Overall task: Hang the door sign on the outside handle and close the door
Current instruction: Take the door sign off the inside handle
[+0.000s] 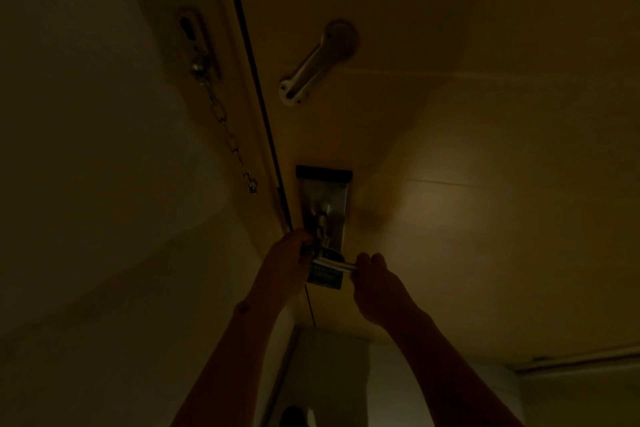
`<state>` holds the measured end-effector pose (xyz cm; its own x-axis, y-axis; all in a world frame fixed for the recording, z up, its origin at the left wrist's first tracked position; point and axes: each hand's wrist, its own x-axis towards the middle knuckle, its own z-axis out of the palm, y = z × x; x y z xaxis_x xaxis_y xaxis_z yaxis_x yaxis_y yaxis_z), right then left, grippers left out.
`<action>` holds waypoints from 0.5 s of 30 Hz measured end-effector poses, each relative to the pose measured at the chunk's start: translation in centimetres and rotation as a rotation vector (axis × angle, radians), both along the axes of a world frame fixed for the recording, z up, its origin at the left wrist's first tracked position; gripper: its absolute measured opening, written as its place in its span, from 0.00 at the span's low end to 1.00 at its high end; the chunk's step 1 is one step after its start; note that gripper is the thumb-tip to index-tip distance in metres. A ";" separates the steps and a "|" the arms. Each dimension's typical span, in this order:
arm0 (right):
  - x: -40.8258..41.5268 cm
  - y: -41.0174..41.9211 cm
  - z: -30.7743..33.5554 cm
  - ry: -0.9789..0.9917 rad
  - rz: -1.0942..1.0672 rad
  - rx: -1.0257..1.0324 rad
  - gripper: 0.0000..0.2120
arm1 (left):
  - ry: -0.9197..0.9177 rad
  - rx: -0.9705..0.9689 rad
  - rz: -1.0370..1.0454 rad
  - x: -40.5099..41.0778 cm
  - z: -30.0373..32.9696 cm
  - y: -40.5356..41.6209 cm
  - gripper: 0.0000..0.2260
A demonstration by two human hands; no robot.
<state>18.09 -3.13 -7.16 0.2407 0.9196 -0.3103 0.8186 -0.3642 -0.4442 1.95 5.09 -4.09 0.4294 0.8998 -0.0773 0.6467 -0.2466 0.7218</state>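
Note:
The scene is very dim. A metal door handle (330, 262) juts from a lock plate (325, 204) on the inside face of the door (450, 149). A small dark door sign (325, 277) with pale lettering hangs from the handle, close to the plate. My left hand (289, 250) is at the handle's base by the door edge, its fingers pinched on the top of the sign. My right hand (372, 276) is closed around the free end of the handle. The sign's upper part is hidden behind the handle and my fingers.
A thin dark gap (256, 80) runs between the door edge and the frame. A security chain (225, 121) dangles from the frame on the left. Its slide track (317, 62) is mounted higher up on the door. Pale floor (346, 385) shows below.

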 end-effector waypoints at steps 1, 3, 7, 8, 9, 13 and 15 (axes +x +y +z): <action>0.0 0.0 0.0 0.001 -0.003 0.001 0.16 | 0.004 0.004 -0.005 0.0 0.0 0.0 0.11; -0.1 0.1 0.0 0.001 -0.009 0.000 0.16 | 0.021 0.014 -0.005 -0.1 -0.2 0.0 0.11; -0.2 0.0 -0.1 -0.009 -0.008 -0.001 0.16 | 0.026 0.007 0.026 -0.1 0.0 0.0 0.11; -0.2 0.0 -0.1 -0.013 -0.008 -0.003 0.16 | 0.021 0.009 0.038 -0.2 0.1 -0.2 0.10; -0.1 0.0 -0.2 -0.019 -0.008 -0.003 0.17 | 0.015 0.019 0.048 -0.2 0.2 -0.3 0.09; -0.2 -0.2 -0.4 -0.009 -0.004 0.007 0.17 | 0.034 0.105 0.069 -0.6 0.1 -1.5 0.08; -0.1 -0.1 -0.2 0.025 -0.029 0.022 0.15 | 0.022 0.113 0.086 -0.6 0.1 -2.1 0.08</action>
